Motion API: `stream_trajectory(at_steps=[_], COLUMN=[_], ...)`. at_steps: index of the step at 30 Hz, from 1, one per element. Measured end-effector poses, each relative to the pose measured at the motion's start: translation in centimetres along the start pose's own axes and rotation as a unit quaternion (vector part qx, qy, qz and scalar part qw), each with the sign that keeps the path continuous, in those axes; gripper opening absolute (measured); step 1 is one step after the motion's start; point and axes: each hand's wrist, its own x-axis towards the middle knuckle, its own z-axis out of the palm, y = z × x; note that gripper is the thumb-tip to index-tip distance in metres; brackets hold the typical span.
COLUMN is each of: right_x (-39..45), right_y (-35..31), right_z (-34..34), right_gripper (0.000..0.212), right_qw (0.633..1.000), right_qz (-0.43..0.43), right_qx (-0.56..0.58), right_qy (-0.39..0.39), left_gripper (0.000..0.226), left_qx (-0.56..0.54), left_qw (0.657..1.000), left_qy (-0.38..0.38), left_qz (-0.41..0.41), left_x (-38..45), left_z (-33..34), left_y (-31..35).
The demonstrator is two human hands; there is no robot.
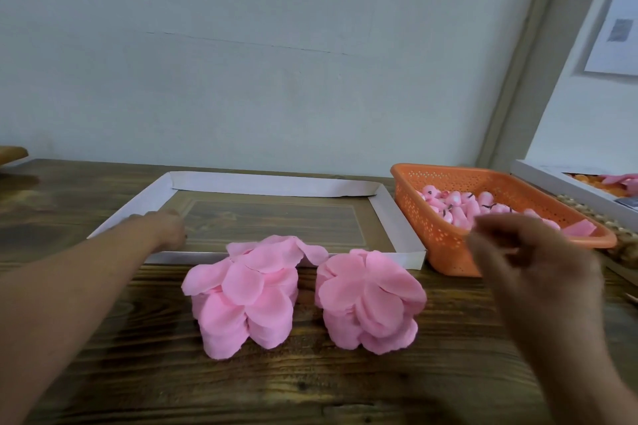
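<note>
My left hand [165,231] is stretched far forward, arm nearly straight, knuckles up, and sits at the near-left corner of the white tray [276,185]. I judge it is there to steady or shift the tray so finished pieces have somewhere to land. The motion blur hides whether the fingers grip the rim or only rest on it.

My right hand [528,252] is raised off the bench [138,373], wrist bent, fingers curled with the tips drawn close together. It hovers just in front of the orange basket [431,228]. The pink buds [459,207] lie heaped inside, just beyond the fingertips, which looks like the reason for the basket being parked on that side. Whether the tips already pinch something I cannot tell, as the hand is smeared.

Between my hands, nearer to me than the tray, stand two stacks of pink petals, one [245,297] toward the left hand and one [371,300] toward the right. Both are within easy reach of either hand for assembling, I would guess.
</note>
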Motion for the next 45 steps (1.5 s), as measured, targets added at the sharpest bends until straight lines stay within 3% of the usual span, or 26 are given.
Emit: stream_trajectory(at_steps=[3,6,10,13,16,20,23,26,29,32,35,39,45], right_x=[6.2,11.7,15.5,16.2,16.0,15.8,15.7,15.4,15.5,15.6,15.3,15.1,15.0], right_y=[1.2,3.8,7.6,9.7,11.2,12.3,12.8,13.7,14.3,14.2,13.8,12.7,12.8], right_z=[-1.3,-1.6,-1.0,-0.4,0.0,0.8,1.9,3.0,3.4,3.5,4.1,5.0,4.7], right_gripper=[0.013,0.013,0.006,0.013,0.022,0.062,0.058,0.027,0.019,0.031,0.049,0.038,0.036], right_qw=[0.998,0.991,0.959,0.898,0.856,0.814,0.795,0.771,0.783,0.8,0.786,0.744,0.734], right_qz=[0.015,0.07,0.12,0.146,0.174,0.127,0.111,0.069,0.055,0.072,0.105,0.056,0.081], right_qx=[-0.039,-0.111,-0.234,-0.339,-0.362,-0.388,-0.388,-0.435,-0.44,-0.437,-0.425,-0.481,-0.513], right_qy=[0.042,0.015,-0.106,-0.238,-0.326,-0.414,-0.453,-0.46,-0.436,-0.406,-0.438,-0.46,-0.437], left_gripper=[0.038,0.04,0.04,0.04,0.04,0.039,0.038,0.037,0.037,0.038,0.039,0.041,0.05], left_qx=[0.016,0.024,-0.002,-0.008,-0.009,-0.005,0.001,0.002,0.003,-0.003,-0.007,-0.01,-0.047], left_qw=[1.0,0.999,0.999,0.999,0.999,0.999,0.999,0.999,0.999,0.999,0.999,0.999,0.998], left_qy=[-0.012,-0.018,-0.013,-0.015,-0.012,-0.008,-0.01,-0.011,-0.012,-0.014,-0.016,-0.021,-0.025], left_qz=[0.023,0.04,0.04,0.04,0.042,0.045,0.043,0.041,0.037,0.036,0.037,0.034,0.023], left_x=[0.0,-0.1,-0.1,0.1,0.1,0.0,0.2,0.2,0.2,0.1,0.0,-0.1,-0.3], left_z=[-0.2,-0.4,-0.4,-0.3,-0.4,-0.3,-0.2,-0.1,-0.1,-0.4,-0.4,-0.4,-0.5], left_y=[0.1,0.2,0.1,0.0,0.1,0.2,0.1,0.1,0.2,0.3,0.3,0.2,0.3])
